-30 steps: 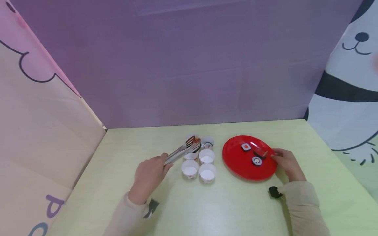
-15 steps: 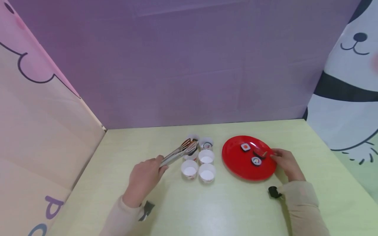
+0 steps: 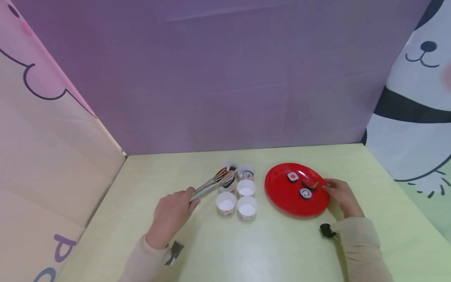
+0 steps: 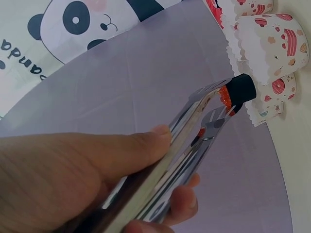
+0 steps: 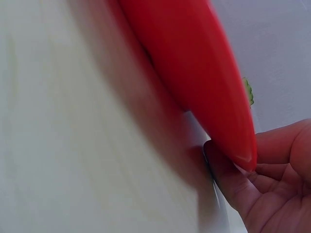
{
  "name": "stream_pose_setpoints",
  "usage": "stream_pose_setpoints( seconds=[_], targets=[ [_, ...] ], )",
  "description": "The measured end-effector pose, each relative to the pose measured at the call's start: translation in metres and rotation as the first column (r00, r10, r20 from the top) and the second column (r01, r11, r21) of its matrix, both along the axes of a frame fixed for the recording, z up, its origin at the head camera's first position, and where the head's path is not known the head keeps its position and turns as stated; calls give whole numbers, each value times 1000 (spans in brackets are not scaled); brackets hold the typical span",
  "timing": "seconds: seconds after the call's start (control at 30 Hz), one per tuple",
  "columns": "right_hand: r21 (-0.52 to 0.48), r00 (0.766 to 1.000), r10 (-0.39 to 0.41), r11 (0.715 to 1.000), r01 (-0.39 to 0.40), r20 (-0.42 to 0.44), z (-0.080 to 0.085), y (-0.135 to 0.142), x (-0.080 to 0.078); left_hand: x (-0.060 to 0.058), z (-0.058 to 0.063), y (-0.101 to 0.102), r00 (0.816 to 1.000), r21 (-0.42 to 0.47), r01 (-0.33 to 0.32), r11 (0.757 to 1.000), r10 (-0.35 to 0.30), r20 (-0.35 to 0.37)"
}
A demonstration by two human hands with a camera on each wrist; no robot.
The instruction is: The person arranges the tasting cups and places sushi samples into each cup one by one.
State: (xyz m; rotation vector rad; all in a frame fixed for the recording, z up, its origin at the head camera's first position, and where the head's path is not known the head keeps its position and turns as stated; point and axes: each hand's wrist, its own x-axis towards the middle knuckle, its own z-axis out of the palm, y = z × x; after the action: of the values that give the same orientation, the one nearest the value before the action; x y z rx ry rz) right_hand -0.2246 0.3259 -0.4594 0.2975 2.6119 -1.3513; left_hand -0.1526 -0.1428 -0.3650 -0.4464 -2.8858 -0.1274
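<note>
My left hand (image 3: pixel 172 213) grips a pair of metal tongs (image 3: pixel 206 188) from the left of a cluster of white paper baking cups (image 3: pixel 247 206). Between the tong tips, in the left wrist view, is a dark-wrapped sushi piece (image 4: pixel 241 89) with an orange, roe-like top. It is over the back left cups; whether it touches one I cannot tell. My right hand (image 3: pixel 343 197) pinches the right rim of a round red plate (image 3: pixel 282 200), thumb and fingers on either side of the edge. On the plate lie a square sushi roll (image 3: pixel 293 177), a round sushi roll (image 3: pixel 305 193) and a reddish piece (image 3: pixel 311 184).
One back right cup (image 3: pixel 246 171) holds a round sushi roll, and a dark piece (image 3: pixel 229 182) shows in a left cup behind the tongs. Black straps (image 3: pixel 327 230) hang at both wrists. A purple backdrop (image 3: pixel 225 78) rises behind the pale table (image 3: pixel 275 250).
My left hand has drawn back a little to the left with the tongs, then stayed nearly still. The right hand and plate have not visibly moved.
</note>
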Motion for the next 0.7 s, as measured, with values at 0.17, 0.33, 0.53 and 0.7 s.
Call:
stream_pose_setpoints(
  seconds=[0.17,0.33,0.53,0.7],
  targets=[
    [5,1000,2,1000,-2,-15,0,-1,1,1,1,-1,1000,-2,0,1000,0,-1],
    [9,1000,3,1000,-3,-19,0,-1,1,1,1,-1,1000,-1,-3,1000,3,20],
    [17,999,0,1000,1,-35,1,-2,1,1,-1,1,1000,5,1,1000,-1,24],
    [14,999,-3,1000,3,-37,1,-3,1,-1,-3,2,999,7,5,1000,-5,40]
  ],
)
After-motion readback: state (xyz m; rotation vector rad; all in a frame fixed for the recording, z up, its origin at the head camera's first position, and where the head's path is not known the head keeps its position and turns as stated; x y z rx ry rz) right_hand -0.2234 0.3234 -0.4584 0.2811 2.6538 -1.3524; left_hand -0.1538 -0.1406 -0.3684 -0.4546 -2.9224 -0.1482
